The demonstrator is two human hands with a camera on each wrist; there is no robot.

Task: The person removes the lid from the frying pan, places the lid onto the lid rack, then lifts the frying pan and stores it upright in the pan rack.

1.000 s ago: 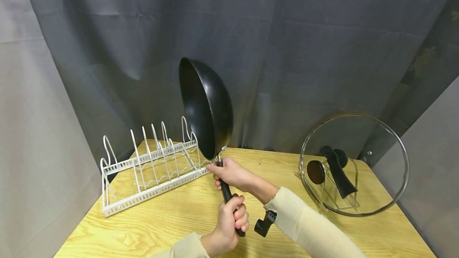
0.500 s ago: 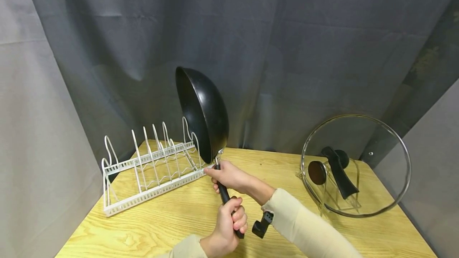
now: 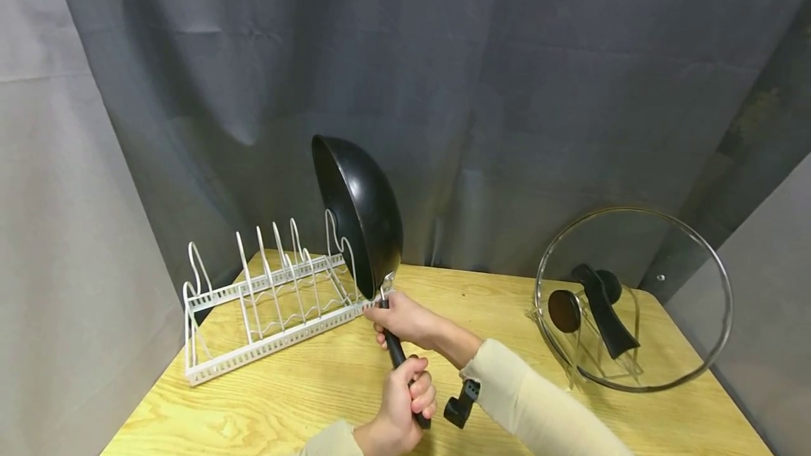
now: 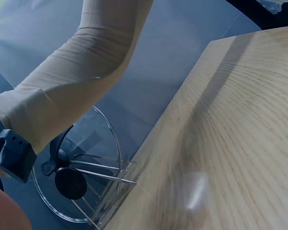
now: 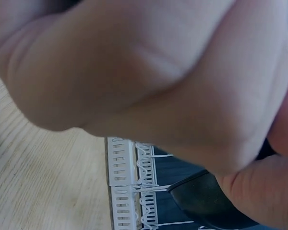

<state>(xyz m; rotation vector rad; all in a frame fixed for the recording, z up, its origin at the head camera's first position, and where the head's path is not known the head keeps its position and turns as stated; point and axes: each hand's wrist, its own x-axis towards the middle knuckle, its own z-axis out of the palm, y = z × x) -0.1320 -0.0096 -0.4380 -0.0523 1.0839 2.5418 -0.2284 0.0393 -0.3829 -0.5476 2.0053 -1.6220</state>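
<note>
A black wok stands on its side at the right end of a white wire rack, its hollow facing left. Its rim overlaps the rack's last wire loop in the head view; whether they touch I cannot tell. My right hand grips the black handle just below the metal joint. Lower down, near the handle's end, my left hand is wrapped round it. In the right wrist view, fingers fill the upper part, with the wok and the rack below them.
A glass lid with a metal rim leans in a wire stand on the right. A black-handled utensil and a round brown knob show there. The wooden table ends at a dark curtain.
The wok has come down and slightly left, so its lower rim now sits lower beside the rack's right end loop. Both hands keep hold of the handle.
</note>
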